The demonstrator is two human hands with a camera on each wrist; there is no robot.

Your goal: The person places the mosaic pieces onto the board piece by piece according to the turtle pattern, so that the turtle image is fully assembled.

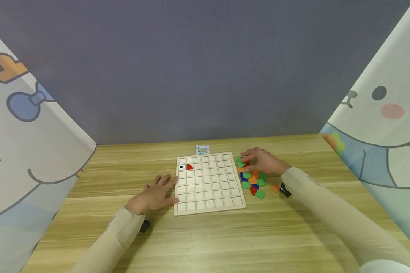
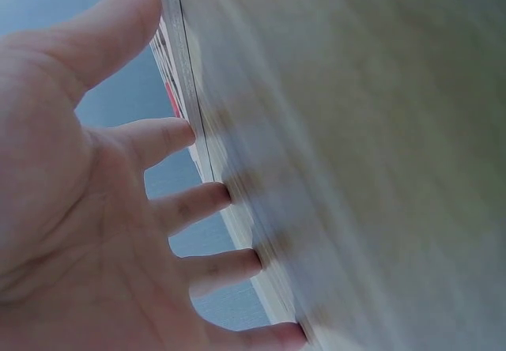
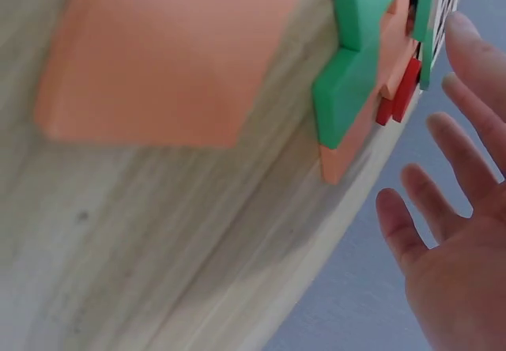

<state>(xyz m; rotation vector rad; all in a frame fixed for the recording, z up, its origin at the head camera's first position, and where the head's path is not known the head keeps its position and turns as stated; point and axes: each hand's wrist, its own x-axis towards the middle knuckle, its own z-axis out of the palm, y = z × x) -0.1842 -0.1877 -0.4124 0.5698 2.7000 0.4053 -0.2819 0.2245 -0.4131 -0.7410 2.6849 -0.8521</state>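
A wooden grid board (image 1: 208, 186) lies on the table. Two tiles sit near its upper left corner: a white eye tile (image 1: 182, 167) and a red quarter-round tile (image 1: 190, 167). My left hand (image 1: 153, 196) rests beside the board's left edge, fingers spread, fingertips on the tabletop in the left wrist view and thumb at the edge. To the board's right is a heap of loose green, orange, blue and red tiles (image 1: 246, 174). Over its upper part is my right hand (image 1: 264, 162), its fingers loosely extended; the right wrist view (image 3: 466, 232) shows nothing in the palm.
Behind the board lies a small printed card (image 1: 202, 149). One orange tile (image 1: 275, 188) is apart from the heap, near the right wrist's black device (image 1: 285, 190). A grey panel (image 1: 205, 76) stands along the table's back, with cartoon-printed cloths at both sides.
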